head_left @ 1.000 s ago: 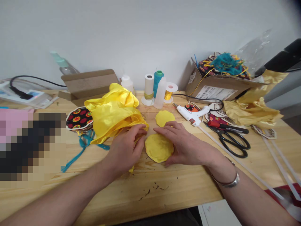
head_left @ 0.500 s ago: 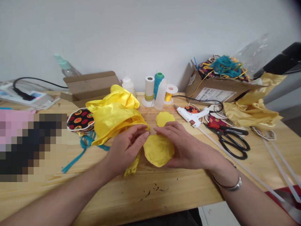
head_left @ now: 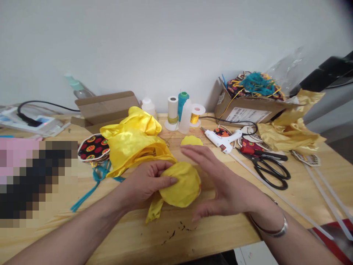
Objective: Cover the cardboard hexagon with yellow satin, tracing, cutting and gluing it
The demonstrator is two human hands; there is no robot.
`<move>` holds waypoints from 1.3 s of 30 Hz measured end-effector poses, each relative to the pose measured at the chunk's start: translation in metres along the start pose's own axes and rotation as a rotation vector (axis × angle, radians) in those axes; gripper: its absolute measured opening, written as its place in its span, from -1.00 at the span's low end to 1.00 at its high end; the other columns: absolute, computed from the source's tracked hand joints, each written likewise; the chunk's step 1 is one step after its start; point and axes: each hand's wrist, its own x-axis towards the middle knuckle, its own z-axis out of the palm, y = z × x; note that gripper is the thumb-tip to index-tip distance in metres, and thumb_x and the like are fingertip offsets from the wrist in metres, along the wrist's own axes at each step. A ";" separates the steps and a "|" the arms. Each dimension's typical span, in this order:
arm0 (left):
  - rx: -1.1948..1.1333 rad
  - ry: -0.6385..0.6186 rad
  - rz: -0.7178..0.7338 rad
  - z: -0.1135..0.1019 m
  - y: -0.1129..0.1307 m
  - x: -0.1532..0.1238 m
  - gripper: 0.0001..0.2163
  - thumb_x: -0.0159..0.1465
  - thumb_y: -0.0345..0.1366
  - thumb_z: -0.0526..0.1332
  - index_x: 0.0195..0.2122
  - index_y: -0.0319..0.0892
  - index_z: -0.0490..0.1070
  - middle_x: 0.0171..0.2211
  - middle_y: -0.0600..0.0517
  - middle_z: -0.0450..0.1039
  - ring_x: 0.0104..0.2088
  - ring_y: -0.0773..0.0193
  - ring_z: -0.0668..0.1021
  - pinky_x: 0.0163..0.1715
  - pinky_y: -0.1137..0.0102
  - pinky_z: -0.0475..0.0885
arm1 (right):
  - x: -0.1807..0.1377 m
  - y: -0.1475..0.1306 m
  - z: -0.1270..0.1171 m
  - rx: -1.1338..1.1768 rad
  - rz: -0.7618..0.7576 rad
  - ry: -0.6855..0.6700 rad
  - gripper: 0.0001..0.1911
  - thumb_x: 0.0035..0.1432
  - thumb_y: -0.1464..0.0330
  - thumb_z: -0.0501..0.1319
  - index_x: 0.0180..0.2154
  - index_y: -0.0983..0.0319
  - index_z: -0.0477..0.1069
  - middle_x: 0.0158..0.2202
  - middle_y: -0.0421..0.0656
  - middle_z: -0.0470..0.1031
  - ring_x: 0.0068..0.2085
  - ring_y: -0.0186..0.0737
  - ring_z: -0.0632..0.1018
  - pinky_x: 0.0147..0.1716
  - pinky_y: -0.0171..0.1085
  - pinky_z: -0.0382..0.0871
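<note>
My left hand (head_left: 147,182) pinches the left edge of a round yellow fabric-covered disc (head_left: 182,184) and holds it tilted up off the wooden table (head_left: 193,232). A strip of yellow fabric (head_left: 154,209) hangs below the disc. My right hand (head_left: 220,184) is beside the disc on its right, fingers stretched out and apart, holding nothing. A second, smaller yellow disc (head_left: 191,140) lies flat just beyond my right fingers. A heap of shiny yellow satin (head_left: 135,138) sits behind my left hand.
A white glue gun (head_left: 222,139), black scissors (head_left: 268,163), clear glue sticks (head_left: 325,191), thread spools (head_left: 182,106), patterned fabric circles (head_left: 93,147), teal cord (head_left: 95,176), cardboard boxes (head_left: 106,106) and gold fabric (head_left: 289,129) crowd the table. The table's front edge is near my wrists.
The yellow disc lay flat under both hands; my left hand has now lifted and tilted it, and my right hand has come off it and opened.
</note>
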 end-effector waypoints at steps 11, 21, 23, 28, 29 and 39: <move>-0.278 0.267 0.175 0.023 0.014 -0.010 -0.72 0.03 -0.31 0.46 -0.22 -0.20 0.55 -0.33 -0.01 0.65 -0.37 0.23 0.65 -0.34 0.43 0.56 | 0.035 -0.007 0.004 0.798 0.563 0.219 -0.44 -0.21 0.12 0.48 -0.18 0.26 0.45 -0.21 -0.08 0.55 -0.23 -0.13 0.55 -0.23 -0.16 0.45; -0.200 0.268 0.202 0.038 0.013 -0.007 -0.71 0.00 -0.24 0.46 -0.26 -0.20 0.54 -0.38 0.00 0.64 -0.40 0.21 0.64 -0.32 0.40 0.53 | 0.044 -0.007 0.007 0.766 0.636 0.325 -0.69 -0.18 0.19 0.39 -0.48 0.26 0.40 -0.52 -0.25 0.43 -0.52 -0.36 0.39 -0.53 -0.34 0.29; -0.161 0.237 0.201 0.036 0.012 -0.004 -0.71 0.02 -0.21 0.45 -0.25 -0.19 0.54 -0.38 0.00 0.64 -0.40 0.23 0.63 -0.31 0.40 0.53 | 0.043 -0.004 0.010 0.705 0.634 0.307 -0.71 -0.17 0.20 0.37 -0.50 0.27 0.39 -0.53 -0.25 0.39 -0.53 -0.37 0.36 -0.55 -0.35 0.24; -0.034 0.214 0.176 0.029 0.008 -0.003 -0.75 0.03 -0.19 0.45 -0.30 -0.18 0.57 -0.42 0.02 0.63 -0.42 0.26 0.61 -0.40 0.47 0.50 | 0.037 0.003 0.016 0.562 0.616 0.238 -0.75 -0.10 0.23 0.34 -0.50 0.27 0.38 -0.56 -0.27 0.32 -0.53 -0.39 0.28 -0.59 -0.37 0.13; -0.010 0.220 0.174 0.028 0.008 -0.003 -0.76 0.02 -0.18 0.45 -0.34 -0.19 0.57 -0.44 0.03 0.62 -0.44 0.27 0.60 -0.43 0.49 0.48 | 0.036 0.004 0.017 0.548 0.610 0.228 -0.75 -0.09 0.22 0.34 -0.49 0.27 0.39 -0.56 -0.27 0.32 -0.53 -0.39 0.28 -0.59 -0.37 0.13; -0.051 0.263 0.165 0.024 0.001 -0.001 -0.74 0.08 -0.16 0.41 -0.24 -0.16 0.58 -0.41 0.02 0.63 -0.45 0.25 0.61 -0.38 0.45 0.52 | 0.035 0.010 0.016 0.693 0.589 0.285 -0.68 -0.07 0.16 0.34 -0.44 0.28 0.39 -0.50 -0.22 0.38 -0.49 -0.36 0.34 -0.51 -0.34 0.23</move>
